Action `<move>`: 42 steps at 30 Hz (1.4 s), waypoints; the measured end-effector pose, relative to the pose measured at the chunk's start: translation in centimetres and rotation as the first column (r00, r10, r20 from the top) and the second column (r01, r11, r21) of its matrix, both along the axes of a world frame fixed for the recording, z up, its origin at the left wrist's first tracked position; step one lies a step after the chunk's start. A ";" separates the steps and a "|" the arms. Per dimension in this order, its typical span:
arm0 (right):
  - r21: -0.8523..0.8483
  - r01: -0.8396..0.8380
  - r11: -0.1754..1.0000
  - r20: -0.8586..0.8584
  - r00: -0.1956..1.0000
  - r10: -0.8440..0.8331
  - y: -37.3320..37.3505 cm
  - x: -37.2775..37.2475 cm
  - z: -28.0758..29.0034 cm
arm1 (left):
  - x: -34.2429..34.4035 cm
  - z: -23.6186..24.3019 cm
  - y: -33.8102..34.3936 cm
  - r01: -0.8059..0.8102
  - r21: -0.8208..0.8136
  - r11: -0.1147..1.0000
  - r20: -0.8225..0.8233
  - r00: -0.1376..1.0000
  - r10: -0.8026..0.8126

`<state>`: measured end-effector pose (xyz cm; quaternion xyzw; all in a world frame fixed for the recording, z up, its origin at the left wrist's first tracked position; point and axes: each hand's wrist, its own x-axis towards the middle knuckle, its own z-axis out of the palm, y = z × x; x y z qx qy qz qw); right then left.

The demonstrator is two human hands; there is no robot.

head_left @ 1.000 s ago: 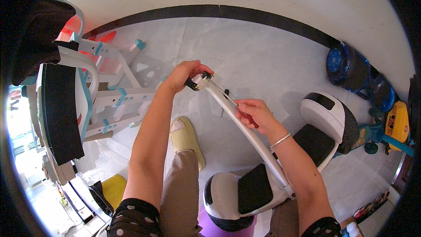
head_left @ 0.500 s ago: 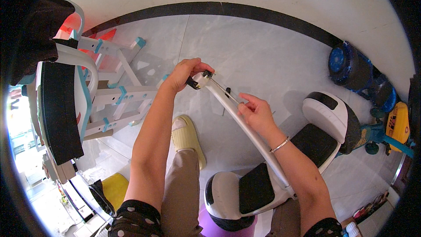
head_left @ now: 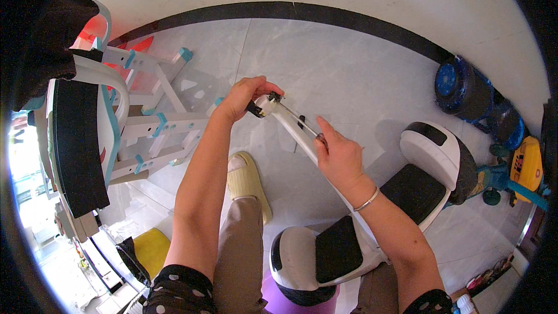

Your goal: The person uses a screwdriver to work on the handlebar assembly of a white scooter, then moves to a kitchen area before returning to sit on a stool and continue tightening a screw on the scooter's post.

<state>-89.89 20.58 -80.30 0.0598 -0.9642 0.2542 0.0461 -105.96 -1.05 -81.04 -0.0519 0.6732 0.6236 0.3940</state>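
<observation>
A self-balancing scooter with white shells and black foot pads (head_left: pixel 338 248) lies before me, its white pole (head_left: pixel 299 135) slanting up to the left. My left hand (head_left: pixel 247 99) is closed around the pole's far end, where a black fitting (head_left: pixel 274 97) shows beside the fingers. A thin metal rod-like tool (head_left: pixel 298 120) runs from that fitting along the pole. My right hand (head_left: pixel 342 154) is closed on the tool's near end, index finger pointing along it. The fingers hide that end, so its kind cannot be told. A small black piece (head_left: pixel 301 121) shows just beyond the pole.
A white and turquoise metal frame (head_left: pixel 157 125) stands at the left, near a yellow item (head_left: pixel 152 251). Dark blue bottles (head_left: pixel 465 90) and a yellow toy vehicle (head_left: pixel 526 166) are along the right wall. Something purple (head_left: pixel 302 302) sits under the scooter. My foot wears a yellow slipper (head_left: pixel 250 186).
My right hand has turned and shifted slightly left and down, closing more fully over the tool's near end. The left hand and pole have stayed put.
</observation>
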 end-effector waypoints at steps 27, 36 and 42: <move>0.202 0.034 0.979 0.560 0.816 -0.144 4.3 -0.1 -7.7 | 0.2 -0.3 -0.6 0.208 -0.180 0.962 -0.285 0.924 -0.253; -0.135 -0.420 0.897 0.147 0.887 0.437 0.0 -5.8 -7.7 | 0.1 -0.3 -0.8 0.187 -0.113 0.976 -0.286 0.935 -0.212; -0.088 -0.634 0.768 0.207 0.743 0.637 -7.8 -3.2 -3.2 | 0.9 -0.4 -3.0 0.215 -0.202 0.956 -0.284 0.921 -0.267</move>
